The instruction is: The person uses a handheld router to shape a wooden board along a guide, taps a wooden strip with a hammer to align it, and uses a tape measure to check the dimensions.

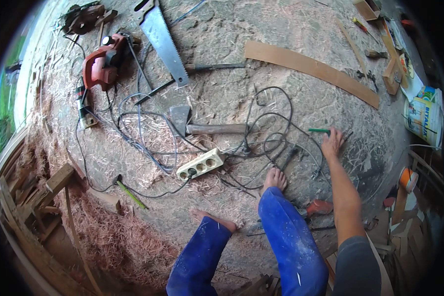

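My right hand [333, 143] reaches down to the ground on the right, its fingers closed around a thin green stick-like tool [318, 130]. One end of the tool points left out of the fingers; its exact kind is not clear. Black cables [281, 116] lie coiled just left of this hand. My left hand is not in view. Left of the coils, an axe [214, 129] lies with its wooden handle toward them. In front of my feet is a cream power strip [200, 164] with a black plug in it.
A handsaw [163, 42], a red electric planer [101, 66] and a small green-handled hammer [129, 193] lie to the left. A long wooden board [311, 71] is at the far right, near a white bucket [423, 116]. Wood shavings [118, 246] pile at lower left.
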`<move>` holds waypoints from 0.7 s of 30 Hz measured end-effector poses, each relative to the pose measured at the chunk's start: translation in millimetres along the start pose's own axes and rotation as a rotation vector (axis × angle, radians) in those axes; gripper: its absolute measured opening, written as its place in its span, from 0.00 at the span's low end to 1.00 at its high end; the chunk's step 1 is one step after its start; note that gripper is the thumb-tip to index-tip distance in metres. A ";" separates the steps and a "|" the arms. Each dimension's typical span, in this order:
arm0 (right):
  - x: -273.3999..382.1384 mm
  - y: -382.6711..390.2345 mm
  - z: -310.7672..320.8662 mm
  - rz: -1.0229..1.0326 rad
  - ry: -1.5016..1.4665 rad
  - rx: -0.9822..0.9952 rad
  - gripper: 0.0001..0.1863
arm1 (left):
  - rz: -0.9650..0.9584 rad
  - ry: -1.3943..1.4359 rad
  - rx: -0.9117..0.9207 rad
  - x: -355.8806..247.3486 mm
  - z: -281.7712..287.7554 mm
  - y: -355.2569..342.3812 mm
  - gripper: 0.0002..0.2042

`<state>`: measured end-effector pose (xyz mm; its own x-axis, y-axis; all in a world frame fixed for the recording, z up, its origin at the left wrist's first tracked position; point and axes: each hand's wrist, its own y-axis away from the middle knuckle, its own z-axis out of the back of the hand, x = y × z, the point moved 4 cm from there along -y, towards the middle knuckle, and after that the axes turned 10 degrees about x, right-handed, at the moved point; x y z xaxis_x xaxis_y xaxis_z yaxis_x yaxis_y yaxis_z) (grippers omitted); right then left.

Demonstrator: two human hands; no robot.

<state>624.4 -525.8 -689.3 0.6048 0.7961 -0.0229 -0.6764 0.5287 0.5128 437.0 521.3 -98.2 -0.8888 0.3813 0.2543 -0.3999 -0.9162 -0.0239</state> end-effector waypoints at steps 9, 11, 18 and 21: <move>28.1 46.3 33.1 0.029 -0.130 0.187 0.21 | 0.118 0.127 0.001 85.9 65.3 16.5 0.22; 59.0 107.8 47.1 0.201 -0.276 0.151 0.20 | 0.181 0.187 0.002 105.9 63.1 22.7 0.22; 303.0 449.6 190.3 0.723 -0.597 0.652 0.15 | -0.387 0.337 -0.236 -38.8 158.8 146.6 0.22; 389.6 569.9 327.5 0.833 -0.767 0.702 0.16 | -0.797 0.854 0.102 -139.2 166.2 219.2 0.17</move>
<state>612.1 -10.9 -124.9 0.3576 0.3165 0.8786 -0.7391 -0.4792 0.4735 510.3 247.0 21.9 -0.2718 0.7750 -0.5705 -0.9262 -0.3717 -0.0637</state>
